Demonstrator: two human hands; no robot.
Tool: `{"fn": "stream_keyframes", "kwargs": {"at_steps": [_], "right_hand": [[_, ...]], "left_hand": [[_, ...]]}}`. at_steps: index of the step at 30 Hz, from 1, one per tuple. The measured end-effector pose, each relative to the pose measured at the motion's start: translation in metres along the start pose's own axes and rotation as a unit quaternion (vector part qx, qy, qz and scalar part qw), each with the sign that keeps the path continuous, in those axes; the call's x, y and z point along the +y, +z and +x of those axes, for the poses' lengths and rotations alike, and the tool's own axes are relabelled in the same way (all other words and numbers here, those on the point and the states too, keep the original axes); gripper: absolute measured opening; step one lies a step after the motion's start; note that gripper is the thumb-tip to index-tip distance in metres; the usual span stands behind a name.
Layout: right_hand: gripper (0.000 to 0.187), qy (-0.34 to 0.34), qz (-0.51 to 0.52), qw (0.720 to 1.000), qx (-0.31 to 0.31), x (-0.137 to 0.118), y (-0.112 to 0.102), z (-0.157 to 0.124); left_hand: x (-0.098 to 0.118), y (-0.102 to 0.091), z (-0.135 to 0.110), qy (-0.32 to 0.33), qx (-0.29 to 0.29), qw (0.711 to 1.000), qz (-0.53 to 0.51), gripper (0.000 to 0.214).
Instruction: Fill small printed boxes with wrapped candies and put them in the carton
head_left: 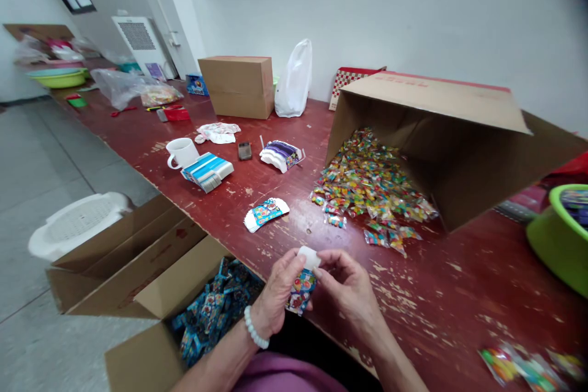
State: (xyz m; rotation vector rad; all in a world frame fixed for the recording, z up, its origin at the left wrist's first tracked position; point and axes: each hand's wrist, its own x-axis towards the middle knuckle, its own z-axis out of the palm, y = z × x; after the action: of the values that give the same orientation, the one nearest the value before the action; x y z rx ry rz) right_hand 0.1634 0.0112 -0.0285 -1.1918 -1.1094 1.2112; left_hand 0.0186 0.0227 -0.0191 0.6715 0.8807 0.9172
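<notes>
My left hand point(280, 288) is wrapped round a small blue printed candy box point(303, 285), held upright over the table's near edge. The box's white flap point(309, 256) stands up at its top. My right hand point(346, 288) pinches the edge of this flap between thumb and fingers. Just beyond my hands, a fanned stack of flat printed boxes point(266, 213) lies on the red table. Small clear packets of colourful candy point(372, 180) spill from a tipped cardboard carton point(427, 89) to the right.
Below the table's edge at left, an open carton point(151, 337) holds many filled blue boxes point(215, 312). A white mug point(182, 153), bundled blue cartons point(207, 171) and purple flat boxes point(281, 155) stand farther back. A green basin point(558, 251) is at right; loose candy packets point(523, 367) lie near right.
</notes>
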Motion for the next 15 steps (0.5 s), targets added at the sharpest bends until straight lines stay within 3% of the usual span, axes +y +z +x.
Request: {"fn": "stream_keyframes", "kwargs": {"at_steps": [2,5,7,11,15], "right_hand": [[0.038,0.012,0.019,1.000,0.011,0.000,0.001,0.002],[0.016,-0.010,-0.050,0.998,-0.022,-0.004,-0.002,0.003],[0.013,-0.060,-0.110,0.991,-0.042,-0.010,-0.005,0.002],[0.010,-0.144,-0.173,0.970,-0.091,-0.020,-0.010,0.000],[0.016,-0.098,-0.170,0.977,-0.078,-0.019,-0.009,0.000]], "left_hand": [[0.000,-0.001,0.000,-0.026,-0.005,1.000,-0.006,0.038],[0.001,-0.002,0.001,-0.076,-0.025,0.996,-0.035,0.052],[0.002,-0.003,0.002,-0.099,-0.038,0.993,-0.054,0.057],[0.005,-0.002,0.003,-0.104,-0.034,0.992,-0.054,0.045],[0.005,-0.002,0.002,-0.085,-0.019,0.996,-0.014,0.037]]}}
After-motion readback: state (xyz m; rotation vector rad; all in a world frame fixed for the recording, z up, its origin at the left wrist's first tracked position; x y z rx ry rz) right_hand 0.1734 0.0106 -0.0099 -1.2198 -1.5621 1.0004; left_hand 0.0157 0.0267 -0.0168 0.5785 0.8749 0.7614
